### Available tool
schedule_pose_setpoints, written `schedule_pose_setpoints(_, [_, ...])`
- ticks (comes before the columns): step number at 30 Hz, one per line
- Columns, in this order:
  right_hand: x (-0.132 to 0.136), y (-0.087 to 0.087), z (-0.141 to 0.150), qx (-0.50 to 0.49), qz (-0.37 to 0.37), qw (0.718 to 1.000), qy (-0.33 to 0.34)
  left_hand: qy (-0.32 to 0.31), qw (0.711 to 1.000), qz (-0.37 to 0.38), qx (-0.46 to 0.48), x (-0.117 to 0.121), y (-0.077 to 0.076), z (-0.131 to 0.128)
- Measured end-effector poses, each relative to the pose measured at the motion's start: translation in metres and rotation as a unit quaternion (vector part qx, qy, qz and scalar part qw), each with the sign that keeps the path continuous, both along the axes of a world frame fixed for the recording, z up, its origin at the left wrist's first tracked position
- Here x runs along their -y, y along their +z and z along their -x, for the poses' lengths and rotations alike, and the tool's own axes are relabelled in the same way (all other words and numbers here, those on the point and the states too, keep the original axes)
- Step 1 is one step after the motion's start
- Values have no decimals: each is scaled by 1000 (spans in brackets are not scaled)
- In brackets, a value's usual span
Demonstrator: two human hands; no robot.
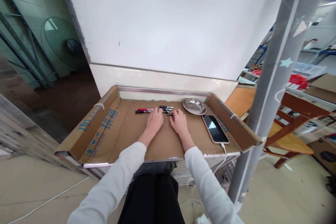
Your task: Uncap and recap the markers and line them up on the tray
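Both my hands rest on a cardboard-lined tabletop, close together at its middle. My left hand [155,117] has its fingers bent down and closed over a row of pens; it covers their middle parts. To its left stick out the ends of a red pen [143,109] and a black pen [141,112]. Several black pens [167,107] show between the hands and just beyond them. My right hand [179,121] is closed, thumb and fingertips together at a small dark piece [169,114], too small to name. The fingertips are partly hidden.
A round metal dish [194,106] stands at the back right. In front of it lies a phone [215,128] with a white charging cable [224,154]. Folded cardboard walls [99,119] edge the table. A grey pole [273,77] and wooden chair [288,129] stand at right.
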State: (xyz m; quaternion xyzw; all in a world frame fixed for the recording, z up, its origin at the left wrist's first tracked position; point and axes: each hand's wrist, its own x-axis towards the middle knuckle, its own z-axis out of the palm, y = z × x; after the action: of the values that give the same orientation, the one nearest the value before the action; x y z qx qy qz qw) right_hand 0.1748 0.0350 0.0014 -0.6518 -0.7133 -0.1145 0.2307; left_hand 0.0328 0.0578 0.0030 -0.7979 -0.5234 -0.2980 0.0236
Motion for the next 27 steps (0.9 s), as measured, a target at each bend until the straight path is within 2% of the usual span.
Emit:
schedule_pose_setpoints(13, [-2,-5,-2,-4,4,1000,5,-7,1000,-2,-11,1,-1,5])
schedule_pose_setpoints(22, [-3,-4,-3,1,13,999,46,-67,998,12,3,1,0,6])
schedule_pose_setpoints(27, [-2,-4,-3,12,10,1000,20,-65,998,20,9,1,0,6])
